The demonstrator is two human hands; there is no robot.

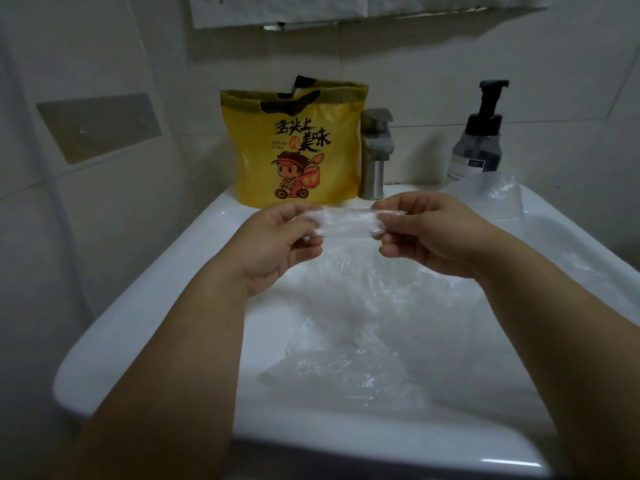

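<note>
- The left hand [277,244] is held over the sink [138,306], palm turned toward the camera and fingers curled inward.
- Its thumb and fingertips pinch the left end of a strip of clear film [346,223].
- The lower fingers [306,249] of that hand are folded under the film, closed and not spread.
- The right hand [426,233] is level with the left one, back of the hand up and fingers bent.
- It pinches the right end of the same film between thumb and forefinger, with a little crumpled plastic showing at the grip.
- The two hands are apart and joined only by the film, which runs between them as a bunched, nearly level band.
- The film is in the air above the back half of the basin, touching nothing but the two hands.
- Both forearms reach in from the near edge, one on each side of the basin.
- More loose plastic [346,358], clear and wrinkled, lies in the basin below the hands.
- Whether it joins the held film cannot be told.
- Another clear sheet [491,192] rests on the right back corner of the sink.
- A yellow bag [298,147] with a cartoon print stands on the back rim, just left of the steel tap [375,150].
- A pump bottle [479,143] stands right of the tap, against the tiled wall.
</note>
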